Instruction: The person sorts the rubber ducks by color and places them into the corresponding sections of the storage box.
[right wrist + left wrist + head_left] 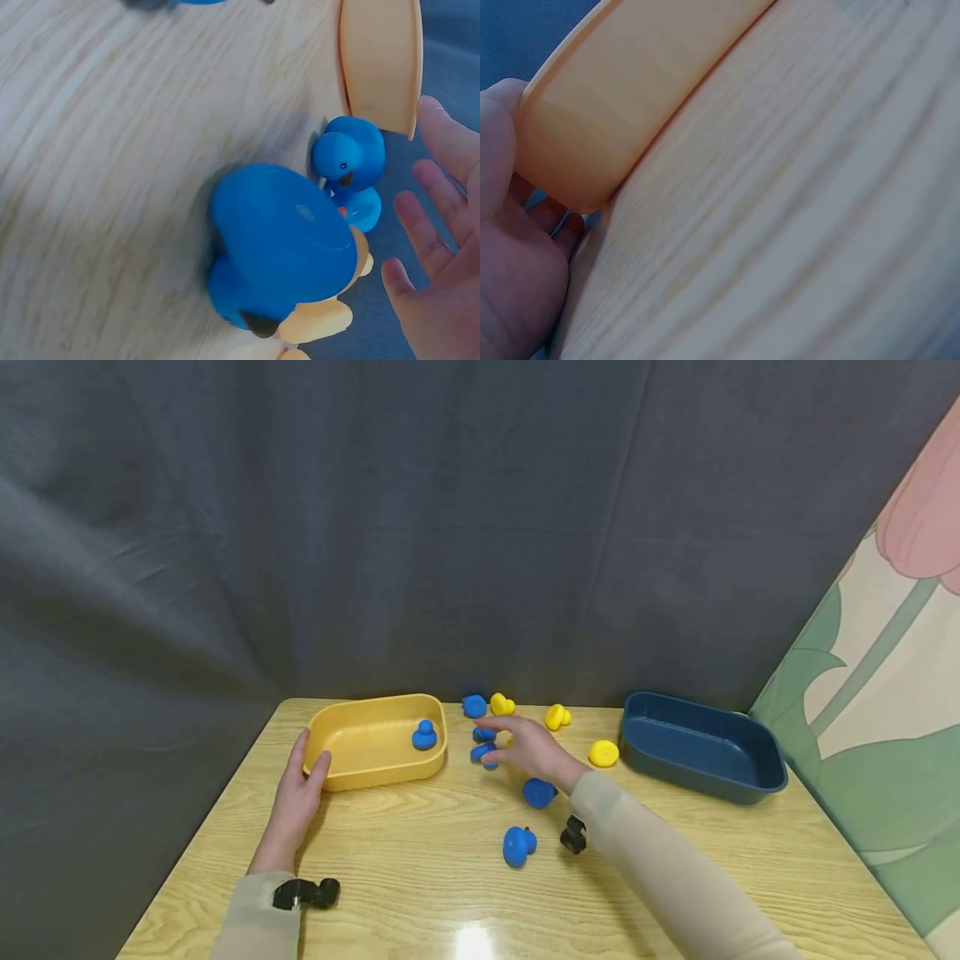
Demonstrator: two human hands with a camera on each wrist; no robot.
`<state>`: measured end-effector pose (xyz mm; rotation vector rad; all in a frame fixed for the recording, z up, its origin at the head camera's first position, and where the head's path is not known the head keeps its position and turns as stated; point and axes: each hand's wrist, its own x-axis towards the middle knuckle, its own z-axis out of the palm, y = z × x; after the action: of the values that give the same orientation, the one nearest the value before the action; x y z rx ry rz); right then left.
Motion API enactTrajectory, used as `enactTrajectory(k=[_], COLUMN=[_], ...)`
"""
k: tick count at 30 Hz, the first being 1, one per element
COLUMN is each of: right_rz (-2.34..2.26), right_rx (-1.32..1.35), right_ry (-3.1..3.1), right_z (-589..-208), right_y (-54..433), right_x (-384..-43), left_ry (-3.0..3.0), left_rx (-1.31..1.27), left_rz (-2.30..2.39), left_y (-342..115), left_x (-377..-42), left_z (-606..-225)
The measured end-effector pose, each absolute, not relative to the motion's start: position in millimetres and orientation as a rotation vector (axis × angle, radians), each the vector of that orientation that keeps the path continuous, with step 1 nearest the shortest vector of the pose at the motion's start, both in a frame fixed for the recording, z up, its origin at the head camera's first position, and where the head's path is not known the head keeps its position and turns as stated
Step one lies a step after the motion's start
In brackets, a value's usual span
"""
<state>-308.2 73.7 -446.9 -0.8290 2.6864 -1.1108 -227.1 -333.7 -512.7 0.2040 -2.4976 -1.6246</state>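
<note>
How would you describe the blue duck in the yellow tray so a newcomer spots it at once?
In the head view, find the yellow tray on the left of the wooden table, where the left hand holds its left end. Near the tray's right end sits the blue duck. Its blue neighbours and the yellow toys all lie outside the tray.

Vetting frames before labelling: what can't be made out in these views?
Head view: small yellow toy, mostly hidden by the right hand.
Left wrist view: inside of the yellow tray, hidden by its own wall; left hand, cut off by the left edge.
Right wrist view: topmost blue toy, cut off by the top edge.
</note>
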Motion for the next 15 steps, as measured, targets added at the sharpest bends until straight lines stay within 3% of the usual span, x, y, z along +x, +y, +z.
enactTrajectory(k=[15], right_rz=[-1.009], right_rx=[-0.77], right_ry=[2.69], right_z=[-462.3], right_y=[72.8], right_x=[-313.4], left_ry=[-2.489], left_rx=[0.217], left_rz=[-1.642], left_y=[-334.4], left_x=[-228.0], left_z=[-514.9])
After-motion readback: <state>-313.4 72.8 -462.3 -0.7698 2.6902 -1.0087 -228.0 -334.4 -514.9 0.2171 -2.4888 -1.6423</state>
